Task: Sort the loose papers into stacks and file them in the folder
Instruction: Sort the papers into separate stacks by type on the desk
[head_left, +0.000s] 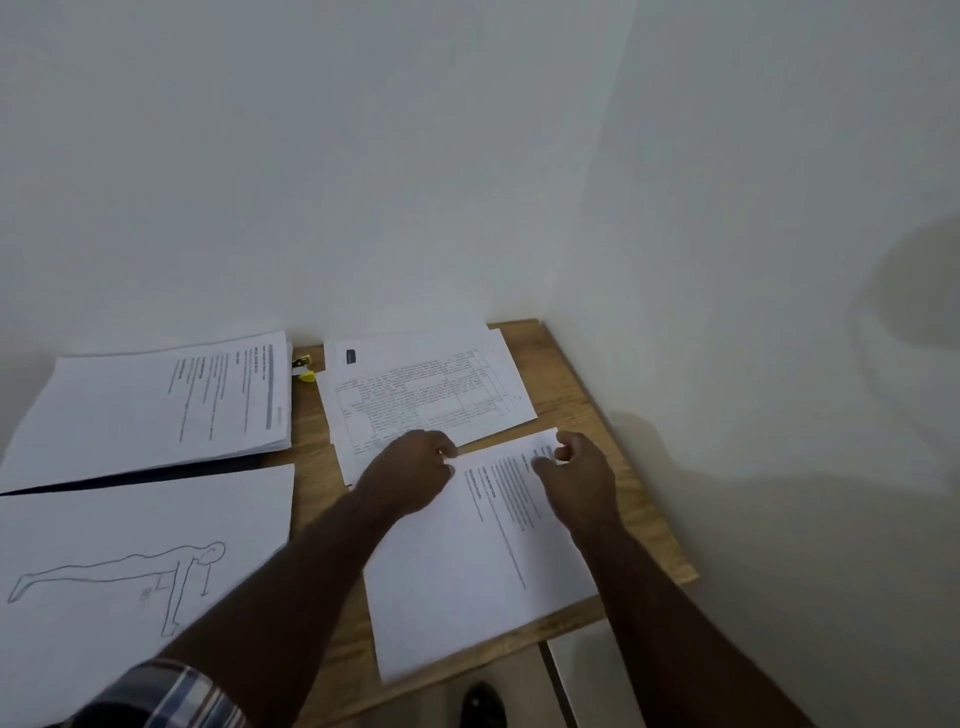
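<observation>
A printed text sheet (467, 566) lies at the table's front right, its near corner hanging past the edge. My left hand (415, 470) pinches its far left corner and my right hand (576, 470) pinches its far right corner. Just beyond them lies a loose pile of sheets with tables (421, 392). At the far left a stack of text pages (156, 405) rests in an open dark folder (130, 475). A sheet with a push-up figure drawing (130, 577) lies at the front left.
The wooden table (597, 405) stands in a white corner, walls close behind and on the right. A small yellow object (303, 366) sits between the far stacks. A dark shoe (483, 704) shows on the floor below the table's front edge.
</observation>
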